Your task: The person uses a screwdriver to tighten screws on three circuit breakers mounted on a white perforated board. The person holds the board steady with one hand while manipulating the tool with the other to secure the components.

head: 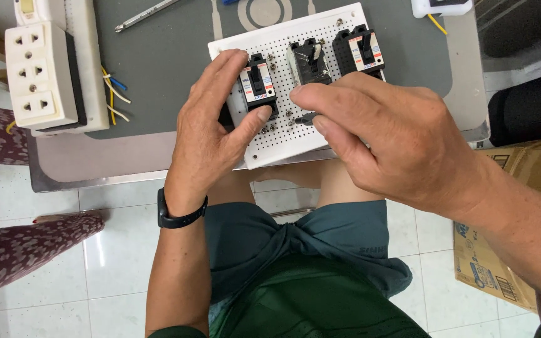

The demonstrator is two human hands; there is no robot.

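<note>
A white perforated board [320,37] lies on the grey table top and carries three black circuit breakers. My left hand [211,125] grips the left breaker [258,84] between thumb and fingers. My right hand [383,134] pinches a small dark screw [307,117] just right of that breaker, low on the board. The middle breaker [311,61] and the right breaker [359,51] stand untouched behind my right hand.
A white multi-socket block [40,75] with loose coloured wires [115,94] sits at the table's left. A screwdriver [145,14] lies at the back. A cardboard box [508,250] stands on the tiled floor at right. Another person's patterned legs [20,250] are at left.
</note>
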